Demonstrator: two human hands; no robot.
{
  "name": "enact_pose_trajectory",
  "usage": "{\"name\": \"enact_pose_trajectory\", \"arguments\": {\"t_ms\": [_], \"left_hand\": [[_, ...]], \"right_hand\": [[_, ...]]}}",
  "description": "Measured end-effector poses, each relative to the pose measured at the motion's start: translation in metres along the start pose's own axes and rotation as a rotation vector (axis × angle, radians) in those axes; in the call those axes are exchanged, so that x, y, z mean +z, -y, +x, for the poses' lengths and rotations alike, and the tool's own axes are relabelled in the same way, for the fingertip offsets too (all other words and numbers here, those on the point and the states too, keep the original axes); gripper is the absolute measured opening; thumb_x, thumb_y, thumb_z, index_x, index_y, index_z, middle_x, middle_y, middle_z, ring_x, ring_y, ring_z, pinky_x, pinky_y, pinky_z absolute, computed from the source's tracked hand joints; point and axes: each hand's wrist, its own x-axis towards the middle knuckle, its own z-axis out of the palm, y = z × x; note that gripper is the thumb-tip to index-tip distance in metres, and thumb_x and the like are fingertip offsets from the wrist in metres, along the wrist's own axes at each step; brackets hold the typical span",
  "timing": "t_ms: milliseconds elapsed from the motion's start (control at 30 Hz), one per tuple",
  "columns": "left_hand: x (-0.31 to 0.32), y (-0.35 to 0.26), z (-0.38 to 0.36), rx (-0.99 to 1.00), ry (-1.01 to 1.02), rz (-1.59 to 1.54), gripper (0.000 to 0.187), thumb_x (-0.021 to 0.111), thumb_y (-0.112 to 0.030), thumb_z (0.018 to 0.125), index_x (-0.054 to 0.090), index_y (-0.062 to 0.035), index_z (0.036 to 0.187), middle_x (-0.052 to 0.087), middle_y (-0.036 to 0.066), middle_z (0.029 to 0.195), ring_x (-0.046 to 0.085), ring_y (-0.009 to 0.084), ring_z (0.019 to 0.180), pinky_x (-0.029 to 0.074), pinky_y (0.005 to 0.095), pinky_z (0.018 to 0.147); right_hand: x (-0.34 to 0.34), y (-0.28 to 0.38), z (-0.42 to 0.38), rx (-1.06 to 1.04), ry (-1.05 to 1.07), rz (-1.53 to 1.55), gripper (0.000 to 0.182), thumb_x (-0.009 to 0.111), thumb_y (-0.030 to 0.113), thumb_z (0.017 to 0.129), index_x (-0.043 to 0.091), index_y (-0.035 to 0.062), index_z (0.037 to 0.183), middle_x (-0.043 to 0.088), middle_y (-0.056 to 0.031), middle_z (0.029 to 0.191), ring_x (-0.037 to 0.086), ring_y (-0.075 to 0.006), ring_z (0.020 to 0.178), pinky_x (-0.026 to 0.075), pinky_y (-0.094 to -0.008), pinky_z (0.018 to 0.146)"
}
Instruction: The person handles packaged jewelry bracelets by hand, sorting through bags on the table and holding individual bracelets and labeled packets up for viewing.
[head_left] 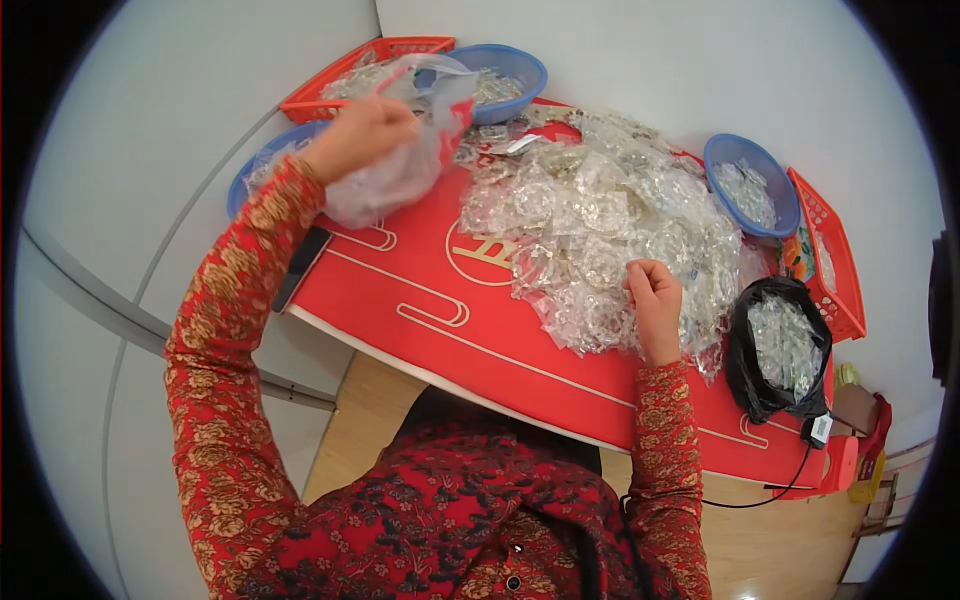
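My left hand (368, 132), slightly blurred, is closed at the upper part of a clear plastic bag (385, 185) with red print. The bag stands at the left end of the table, and its contents do not show clearly. A large heap of small clear packets (590, 205) with shiny bits inside covers the middle of the red-topped table (380, 285). At the front right of this heap, my right hand (656, 305) has thumb and fingertips pinched together. Whatever lies between those fingertips is too small to make out.
Behind the bag are a red basket (415, 45) and a blue bowl (535, 75), both with packets; another blue bowl (238, 190) is at left. On the right stand a blue bowl (712, 150), a red basket (850, 290) and a black bag (742, 365) of packets. A cable (740, 504) hangs there.
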Motion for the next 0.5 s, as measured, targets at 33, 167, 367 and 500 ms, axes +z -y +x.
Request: {"name": "enact_pose_trajectory", "arguments": {"t_ms": [33,167,367,500], "left_hand": [[0.015,0.006,-0.008,0.112,0.07,0.027,0.017,0.051,-0.013,0.077,0.055,0.0013,0.07,0.052,0.013,0.06,0.047,0.0201,0.054,0.041,0.0306,0.054],[0.054,0.001,-0.033,0.15,0.393,0.007,0.02,0.05,-0.016,0.08,0.054,0.0021,0.073,0.047,0.009,0.055,0.045,0.0144,0.053,0.04,0.0285,0.053],[0.033,0.001,-0.016,-0.416,0.528,-0.41,0.025,0.051,-0.022,0.08,0.054,0.0013,0.089,0.053,0.009,0.076,0.051,0.0115,0.065,0.045,0.0255,0.059],[0.053,0.077,0.007,0.265,0.401,0.213,0.033,0.057,-0.02,0.076,0.052,-0.0032,0.105,0.055,0.011,0.093,0.054,0.0244,0.092,0.046,0.0372,0.073]], "right_hand": [[-0.001,0.0,0.001,-0.013,0.004,-0.014,0.015,0.052,0.016,0.084,0.057,0.0019,0.083,0.054,0.0011,0.064,0.042,-0.0024,0.051,0.034,-0.0166,0.046],[0.0,-0.001,0.0,0.011,-0.003,-0.006,0.015,0.053,0.016,0.084,0.057,0.002,0.083,0.054,0.0012,0.064,0.042,-0.0022,0.05,0.034,-0.0166,0.046],[0.0,0.0,0.0,0.025,-0.014,0.026,0.015,0.053,0.016,0.084,0.057,0.0021,0.083,0.054,0.0012,0.063,0.042,-0.002,0.051,0.034,-0.0164,0.045],[0.0,0.002,0.0,0.022,-0.009,0.024,0.014,0.053,0.016,0.083,0.057,0.0021,0.083,0.053,0.0013,0.064,0.042,-0.002,0.051,0.034,-0.0164,0.046]]}}
